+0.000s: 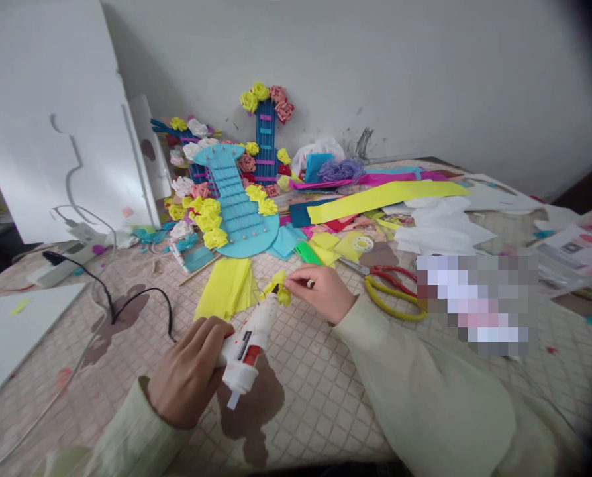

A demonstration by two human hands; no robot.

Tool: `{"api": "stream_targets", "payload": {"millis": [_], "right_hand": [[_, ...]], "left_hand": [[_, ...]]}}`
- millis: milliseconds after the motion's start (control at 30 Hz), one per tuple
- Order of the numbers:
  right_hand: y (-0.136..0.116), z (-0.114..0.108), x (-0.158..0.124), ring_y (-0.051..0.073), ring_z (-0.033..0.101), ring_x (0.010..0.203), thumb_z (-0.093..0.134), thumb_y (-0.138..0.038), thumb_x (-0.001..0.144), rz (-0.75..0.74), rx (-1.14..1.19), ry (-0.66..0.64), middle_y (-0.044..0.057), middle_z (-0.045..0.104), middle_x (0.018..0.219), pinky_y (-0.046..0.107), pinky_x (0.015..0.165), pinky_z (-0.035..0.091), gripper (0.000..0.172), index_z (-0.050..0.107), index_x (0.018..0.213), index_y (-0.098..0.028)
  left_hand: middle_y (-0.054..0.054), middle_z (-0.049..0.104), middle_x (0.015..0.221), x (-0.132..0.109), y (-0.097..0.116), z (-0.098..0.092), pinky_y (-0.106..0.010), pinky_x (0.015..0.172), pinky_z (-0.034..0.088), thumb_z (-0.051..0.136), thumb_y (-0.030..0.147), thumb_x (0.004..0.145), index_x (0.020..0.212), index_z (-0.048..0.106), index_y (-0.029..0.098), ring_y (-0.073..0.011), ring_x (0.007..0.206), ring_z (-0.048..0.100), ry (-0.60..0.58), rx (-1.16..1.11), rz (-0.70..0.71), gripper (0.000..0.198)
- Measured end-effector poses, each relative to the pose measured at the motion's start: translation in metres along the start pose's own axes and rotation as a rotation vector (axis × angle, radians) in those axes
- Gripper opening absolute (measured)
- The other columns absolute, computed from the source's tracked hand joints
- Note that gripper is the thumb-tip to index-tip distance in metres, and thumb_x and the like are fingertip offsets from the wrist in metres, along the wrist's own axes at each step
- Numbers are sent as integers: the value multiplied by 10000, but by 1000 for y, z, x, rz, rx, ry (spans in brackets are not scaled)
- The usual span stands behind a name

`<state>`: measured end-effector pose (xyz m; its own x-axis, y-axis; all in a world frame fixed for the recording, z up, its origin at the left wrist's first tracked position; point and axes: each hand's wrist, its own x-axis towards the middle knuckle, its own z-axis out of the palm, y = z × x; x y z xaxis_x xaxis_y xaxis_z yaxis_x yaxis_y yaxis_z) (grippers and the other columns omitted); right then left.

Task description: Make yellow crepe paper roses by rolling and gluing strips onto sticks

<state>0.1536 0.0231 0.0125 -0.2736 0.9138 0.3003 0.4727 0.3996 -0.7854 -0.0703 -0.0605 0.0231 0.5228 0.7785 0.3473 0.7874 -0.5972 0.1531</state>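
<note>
My left hand (189, 371) is wrapped around the handle of a white hot glue gun (251, 341), a clear glue stick jutting from its back end. The gun's tip meets a small yellow crepe paper flower (282, 295), which my right hand (323, 291) pinches between thumb and fingertips. Just behind the gun lies a stack of yellow crepe paper strips (226, 286). Beyond it a light blue guitar-shaped piece (236, 205) with strings and yellow paper flowers leans among similar dark blue ones (266, 139).
Scissors with red and yellow handles (395, 298) lie right of my right hand, near a tape roll (362, 244). A long yellow paper strip (385, 199) and purple yarn (340, 170) are farther back. A black cord (169, 301) and power strip (60, 262) sit at left.
</note>
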Motion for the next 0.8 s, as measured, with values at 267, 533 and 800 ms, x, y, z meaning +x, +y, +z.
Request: {"api": "stream_targets", "payload": {"millis": [267, 533, 800], "right_hand": [[0, 0, 0, 97, 523, 595, 574, -171, 740, 13, 4, 1, 37, 652, 700, 213, 550, 391, 124, 679, 683, -138], [-2, 0, 0, 91, 509, 580, 571, -155, 738, 7, -12, 0, 32, 646, 681, 208, 544, 384, 128, 672, 662, -136], [0, -1, 1, 97, 520, 588, 575, -161, 736, 21, -29, 6, 32, 644, 678, 212, 548, 390, 120, 670, 667, -136]], "left_hand": [[-49, 516, 842, 0, 4, -3, -290, 678, 384, 365, 148, 839, 901, 458, 150, -181, 786, 487, 21, 10, -54, 112], [-46, 523, 817, 1, 6, -2, -293, 654, 391, 341, 202, 852, 886, 464, 164, -183, 754, 496, 17, 4, -78, 133], [-86, 560, 936, -5, -8, -4, -292, 721, 426, 404, 185, 815, 1005, 467, 160, -207, 875, 535, 107, 41, 28, 202]]}}
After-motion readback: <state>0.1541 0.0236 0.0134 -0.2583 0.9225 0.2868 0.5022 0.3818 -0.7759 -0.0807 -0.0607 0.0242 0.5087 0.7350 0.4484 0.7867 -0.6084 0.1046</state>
